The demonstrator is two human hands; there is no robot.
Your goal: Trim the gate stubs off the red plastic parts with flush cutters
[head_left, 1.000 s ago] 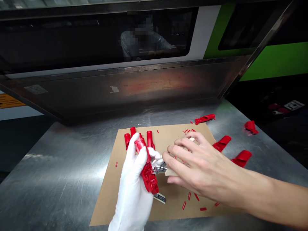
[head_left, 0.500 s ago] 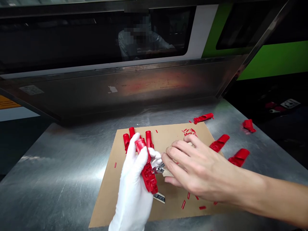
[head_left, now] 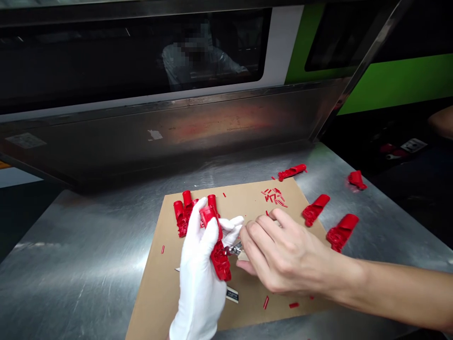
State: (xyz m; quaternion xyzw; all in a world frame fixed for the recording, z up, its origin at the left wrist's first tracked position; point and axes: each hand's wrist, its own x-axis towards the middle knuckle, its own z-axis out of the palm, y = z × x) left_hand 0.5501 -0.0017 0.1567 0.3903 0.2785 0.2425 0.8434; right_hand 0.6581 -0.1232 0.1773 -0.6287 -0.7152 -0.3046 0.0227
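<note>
Gripping a red plastic moulded part [head_left: 216, 245], the left hand [head_left: 201, 274], in a white glove, is closed around the part's long body and holds it upright above the cardboard sheet [head_left: 166, 283]. The right hand [head_left: 283, 255], bare, is closed on a small metal cutting tool [head_left: 235, 248]; the tool's tip meets the right side of the held part, just beside the gloved thumb. The tool's handle is hidden under the fingers.

The cardboard sheet lies flat on the steel counter [head_left: 78, 264] and serves as the reference below.

- Near edge of the sheet: short red trimmings [head_left: 265, 302] lie scattered under the right wrist, and a small dark label [head_left: 232, 296] lies just below the held part.
- Left far part of the sheet: a cluster of red moulded parts [head_left: 182, 212] rests behind the gloved fingers.
- Right far part of the sheet: a further group of red offcuts [head_left: 274, 197] lies loose.
- Off the sheet's right edge, on bare steel: two red parts [head_left: 314, 209], [head_left: 341, 231] lie near each other.
- Beyond the far right corner: another red part [head_left: 290, 172] lies on the counter, and one more [head_left: 356, 179] sits well apart to the right.

Behind the counter stands a sloped steel chute [head_left: 198, 127], and above it a dark machine window [head_left: 141, 52].
</note>
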